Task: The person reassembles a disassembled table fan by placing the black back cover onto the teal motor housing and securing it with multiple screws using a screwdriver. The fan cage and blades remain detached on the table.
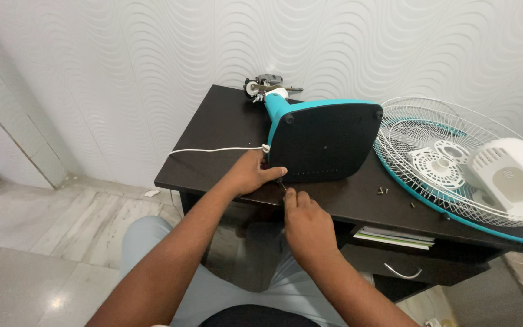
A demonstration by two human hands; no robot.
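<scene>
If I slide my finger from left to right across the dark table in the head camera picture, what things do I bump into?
Thin white power cord → teal fan base lying on its side, dark underside facing out → small loose metal screws → round white wire fan guard → white plastic motor cover.

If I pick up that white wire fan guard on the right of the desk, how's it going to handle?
The fan guard is probably light for its size, being thin open wire. It may flex somewhat when gripped by one edge. The white motor cover resting on it would likely slide off, and the guard overhangs the desk edge, so it could tip.
</scene>
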